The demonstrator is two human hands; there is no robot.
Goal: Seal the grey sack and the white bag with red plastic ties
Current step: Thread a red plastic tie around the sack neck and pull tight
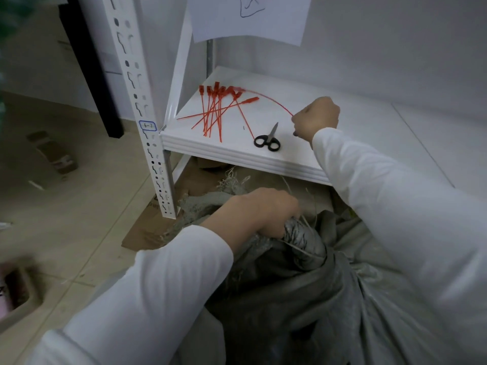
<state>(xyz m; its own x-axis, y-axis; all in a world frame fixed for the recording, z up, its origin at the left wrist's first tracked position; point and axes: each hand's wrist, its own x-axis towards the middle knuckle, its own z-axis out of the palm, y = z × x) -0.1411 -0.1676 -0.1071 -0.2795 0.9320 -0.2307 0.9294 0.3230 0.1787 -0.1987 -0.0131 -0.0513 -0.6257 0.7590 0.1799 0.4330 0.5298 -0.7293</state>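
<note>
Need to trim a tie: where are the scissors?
Head view: the scissors lie on the white shelf, between the red ties and the right hand.

A pair of small black-handled scissors [266, 141] lies flat near the front edge of the white metal shelf board [355, 133], blades pointing towards the wall. At the shelf's front left corner stands a white slotted steel upright [137, 101] bearing a little blue-bordered label [147, 125]. A white paper sheet with a dark pen scribble [247, 19] hangs above. Flattened brown cardboard [147, 227] lies on the beige tiled floor [79, 206] beneath the shelf.
</note>
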